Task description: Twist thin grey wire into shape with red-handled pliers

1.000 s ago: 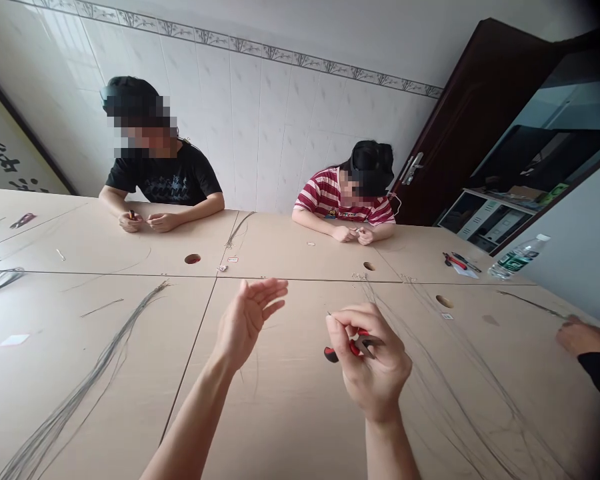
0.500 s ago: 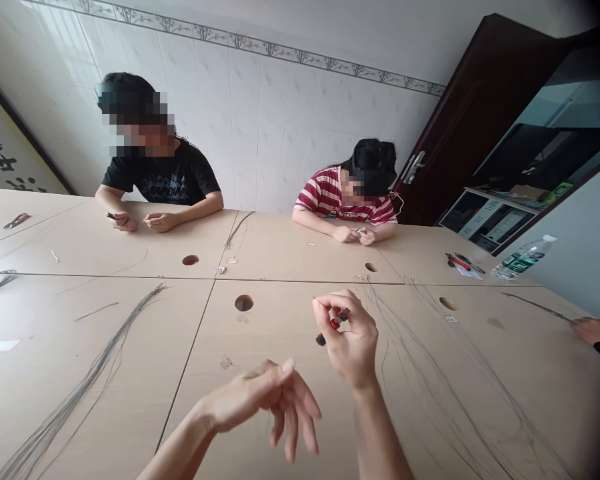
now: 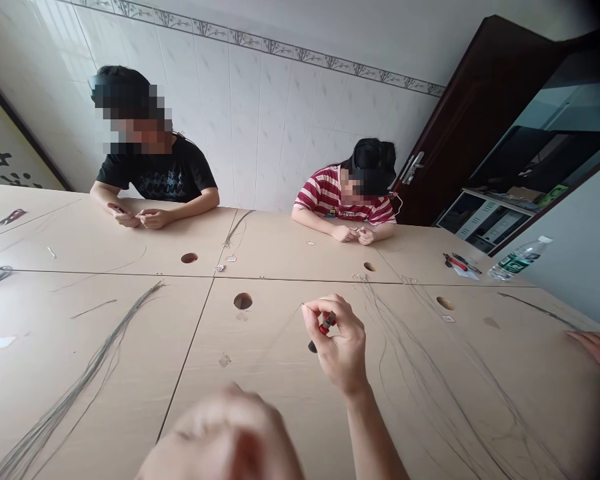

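Note:
My right hand [image 3: 337, 340] is raised over the table right of centre, its fingers wrapped round a small red and black tool [image 3: 327, 323]. Between its thumb and index fingertip is the end of a thin wire [image 3: 301, 305], which trails faintly down to the left. My left hand [image 3: 230, 433] is large and smeared by motion at the bottom edge, so its fingers cannot be made out. A bundle of long grey wires [image 3: 100, 360] lies on the left of the table [image 3: 260, 400]. More loose wires [image 3: 420, 360] spread out to the right of my right hand.
Two people sit across the table, their hands on small items. Another person's hand [image 3: 595, 347] rests at the right edge. Red-handled pliers [image 3: 454, 262] and a water bottle [image 3: 520, 259] are at the back right. Round holes [image 3: 243, 301] open in the tabletop.
My left hand has moved down and closer to the camera and is now blurred. My right hand has shifted slightly left, still holding the tool and wire.

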Tool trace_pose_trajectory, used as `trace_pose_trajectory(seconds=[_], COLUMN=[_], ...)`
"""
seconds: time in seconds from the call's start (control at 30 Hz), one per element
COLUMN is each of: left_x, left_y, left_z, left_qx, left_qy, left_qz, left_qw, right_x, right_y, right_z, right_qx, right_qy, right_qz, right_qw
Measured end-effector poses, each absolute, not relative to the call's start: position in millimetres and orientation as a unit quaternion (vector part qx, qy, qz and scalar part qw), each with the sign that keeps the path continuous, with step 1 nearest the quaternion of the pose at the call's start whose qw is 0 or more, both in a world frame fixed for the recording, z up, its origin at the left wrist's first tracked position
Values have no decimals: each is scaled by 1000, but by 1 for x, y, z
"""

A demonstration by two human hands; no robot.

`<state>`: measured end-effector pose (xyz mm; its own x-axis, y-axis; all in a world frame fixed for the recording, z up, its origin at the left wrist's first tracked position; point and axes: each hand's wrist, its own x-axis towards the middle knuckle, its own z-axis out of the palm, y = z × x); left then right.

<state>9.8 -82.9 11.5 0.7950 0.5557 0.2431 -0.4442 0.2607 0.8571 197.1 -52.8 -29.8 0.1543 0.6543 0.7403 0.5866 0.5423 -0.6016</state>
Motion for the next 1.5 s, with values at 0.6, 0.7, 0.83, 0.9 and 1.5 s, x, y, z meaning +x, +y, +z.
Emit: trace_pose_trajectory(seconds=[0.6, 0.7, 0.83, 0.9, 1.5], left_x=[41, 49, 58, 61, 60], left_y=[-4, -6, -12, -16, -29], left_z=[-5, -9, -12, -14, -12], left_qx=[265, 309, 389, 434, 645], left_qy=[203, 229, 256, 269, 361], left_qz=[744, 707, 600, 548, 304], left_qw=[579, 594, 650, 663, 601], right_x=[197, 197, 198, 200, 207], right_y=[-65, -68, -68, -68, -68], right_z=[-28, -26, -23, -22, -19], right_qx=[-444, -436, -426, -427, -436], right_qy=[-716, -721, -720, -716, -706], right_qz=[2, 0, -10, -17, -37], right_qw=[539, 539, 548, 552, 556])
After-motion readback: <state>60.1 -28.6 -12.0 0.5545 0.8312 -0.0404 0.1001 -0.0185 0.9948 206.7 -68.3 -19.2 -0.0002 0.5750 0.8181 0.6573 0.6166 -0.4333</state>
